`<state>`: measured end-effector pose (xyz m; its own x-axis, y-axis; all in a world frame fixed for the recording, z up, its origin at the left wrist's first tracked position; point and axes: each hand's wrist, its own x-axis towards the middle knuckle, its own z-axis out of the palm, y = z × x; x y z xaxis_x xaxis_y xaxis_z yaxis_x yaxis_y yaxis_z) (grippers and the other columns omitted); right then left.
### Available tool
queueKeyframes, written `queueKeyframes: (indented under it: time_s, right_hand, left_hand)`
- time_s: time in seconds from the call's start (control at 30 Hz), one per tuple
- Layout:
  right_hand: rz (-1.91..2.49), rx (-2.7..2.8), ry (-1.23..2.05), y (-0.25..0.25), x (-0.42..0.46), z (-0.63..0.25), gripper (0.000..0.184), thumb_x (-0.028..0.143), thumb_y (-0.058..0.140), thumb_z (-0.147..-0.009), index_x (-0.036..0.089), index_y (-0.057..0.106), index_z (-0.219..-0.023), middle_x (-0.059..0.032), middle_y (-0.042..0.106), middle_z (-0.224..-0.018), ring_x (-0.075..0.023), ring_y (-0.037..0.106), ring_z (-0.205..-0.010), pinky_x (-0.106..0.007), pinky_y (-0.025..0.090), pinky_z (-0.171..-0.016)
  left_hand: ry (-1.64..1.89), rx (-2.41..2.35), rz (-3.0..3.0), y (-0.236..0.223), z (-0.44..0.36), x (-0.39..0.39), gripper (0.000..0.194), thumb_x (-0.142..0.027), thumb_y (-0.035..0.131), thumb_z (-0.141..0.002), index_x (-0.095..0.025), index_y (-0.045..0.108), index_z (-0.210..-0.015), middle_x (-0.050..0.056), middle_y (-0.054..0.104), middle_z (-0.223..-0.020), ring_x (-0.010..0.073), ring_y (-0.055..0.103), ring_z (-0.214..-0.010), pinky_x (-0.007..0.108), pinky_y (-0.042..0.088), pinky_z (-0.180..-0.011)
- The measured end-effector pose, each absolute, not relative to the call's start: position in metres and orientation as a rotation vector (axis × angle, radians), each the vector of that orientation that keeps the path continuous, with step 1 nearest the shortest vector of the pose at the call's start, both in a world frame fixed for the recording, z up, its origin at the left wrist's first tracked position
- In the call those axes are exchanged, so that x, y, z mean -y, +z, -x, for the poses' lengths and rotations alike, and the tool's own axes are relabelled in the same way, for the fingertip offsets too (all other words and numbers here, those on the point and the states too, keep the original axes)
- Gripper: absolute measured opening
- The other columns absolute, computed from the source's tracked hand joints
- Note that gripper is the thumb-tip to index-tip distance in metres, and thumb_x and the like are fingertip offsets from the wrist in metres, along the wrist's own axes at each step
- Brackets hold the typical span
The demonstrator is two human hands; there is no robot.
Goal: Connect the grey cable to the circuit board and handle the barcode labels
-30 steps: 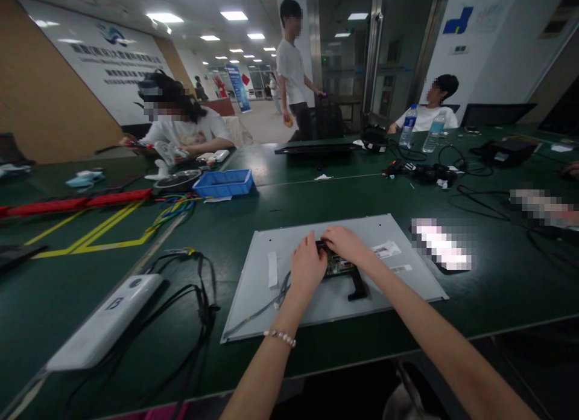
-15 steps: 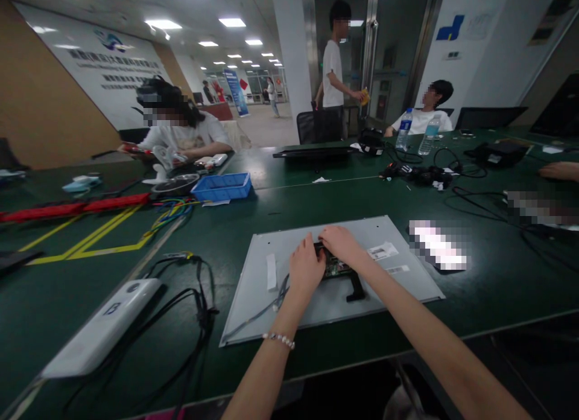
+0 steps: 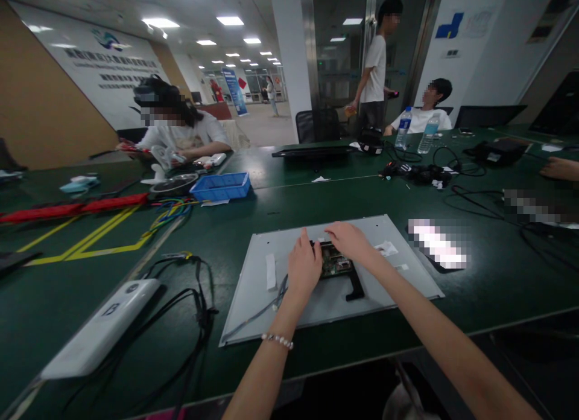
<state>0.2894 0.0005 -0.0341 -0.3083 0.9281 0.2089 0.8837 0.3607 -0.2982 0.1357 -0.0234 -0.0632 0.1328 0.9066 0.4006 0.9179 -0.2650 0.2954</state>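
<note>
A light grey flat panel [image 3: 253, 311] lies on the green table in front of me. Near its middle sits a green circuit board [image 3: 337, 264] in a black frame, whose bent black arm [image 3: 355, 287] reaches toward me. My left hand [image 3: 306, 260] is closed on the board's left edge, thumb toward the board. Over the upper right edge hovers or rests my right hand [image 3: 351, 242], its fingers apart; contact is unclear and its thumb is mostly hidden. Thin grey cables [image 3: 262, 310] run across the panel beneath my left wrist. A white label strip [image 3: 271, 272] lies left of my hands.
Left of the panel are a white elongated device [image 3: 102, 329] and black cables [image 3: 199, 311]. A phone [image 3: 436, 245] with a blurred screen lies to the right. Farther back stand a blue basket [image 3: 221, 186], a dark flat screen [image 3: 314, 153] and two bottles [image 3: 404, 129]. Other people are around the table.
My right hand has shifted slightly right, its fingers less bent, and more of the circuit board shows. My left hand has barely moved. A standing person behind the table has moved right.
</note>
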Motion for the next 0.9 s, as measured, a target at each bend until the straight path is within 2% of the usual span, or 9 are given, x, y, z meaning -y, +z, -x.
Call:
queueKeyframes:
  time_s: [0.2, 0.4, 0.6, 0.77, 0.9]
  right_hand:
    - [1.846, 2.091, 0.267, -0.041, 0.011, -0.377, 0.031, 0.017, 0.046, -0.085, 0.016, 0.065, -0.109, -0.0098, 0.065, -0.11, -0.0197, 0.058, -0.104, -0.027, 0.039, -0.091]
    - [2.003, 2.027, 0.465, -0.065, 0.024, -0.432, 0.035, 0.016, 0.055, -0.075, 0.015, 0.066, -0.108, -0.0114, 0.065, -0.109, -0.0198, 0.061, -0.095, -0.028, 0.043, -0.084]
    - [1.966, 1.968, 0.579, -0.07, 0.026, -0.434, 0.032, 0.013, 0.057, -0.072, 0.018, 0.068, -0.102, -0.0064, 0.068, -0.094, -0.0159, 0.063, -0.081, -0.025, 0.046, -0.072]
    - [1.95, 1.915, 0.575, -0.067, 0.025, -0.432, 0.017, 0.017, 0.059, -0.073, 0.018, 0.071, -0.086, -0.0052, 0.069, -0.085, -0.0162, 0.063, -0.078, -0.026, 0.046, -0.071]
    - [1.801, 1.686, 0.917, -0.064, 0.031, -0.414, 0.016, 0.022, 0.058, -0.077, 0.016, 0.068, -0.087, -0.0045, 0.069, -0.079, -0.0142, 0.064, -0.071, -0.025, 0.049, -0.063]
  left_hand:
    - [-0.766, 1.508, 2.636, -0.047, -0.142, 0.034, 0.034, -0.027, 0.033, -0.094, -0.015, 0.044, -0.124, 0.011, 0.05, -0.127, 0.0214, 0.043, -0.122, 0.039, 0.033, -0.103]
    - [-0.504, 1.076, 2.991, -0.04, -0.15, 0.046, 0.035, -0.026, 0.037, -0.092, -0.022, 0.045, -0.126, 0.006, 0.05, -0.128, 0.0188, 0.039, -0.125, 0.038, 0.029, -0.106]
    - [-0.426, 1.088, 3.054, -0.039, -0.151, 0.049, 0.038, -0.027, 0.036, -0.093, -0.021, 0.041, -0.131, 0.007, 0.051, -0.128, 0.0186, 0.045, -0.12, 0.038, 0.033, -0.103]
    - [-0.415, 1.118, 3.044, -0.041, -0.15, 0.048, 0.041, -0.019, 0.032, -0.092, -0.02, 0.039, -0.132, 0.007, 0.052, -0.129, 0.0177, 0.045, -0.121, 0.036, 0.034, -0.103]
    - [-0.436, 1.133, 3.021, -0.043, -0.149, 0.047, 0.045, -0.012, 0.032, -0.089, -0.02, 0.039, -0.133, 0.007, 0.05, -0.131, 0.0171, 0.045, -0.121, 0.035, 0.035, -0.103]
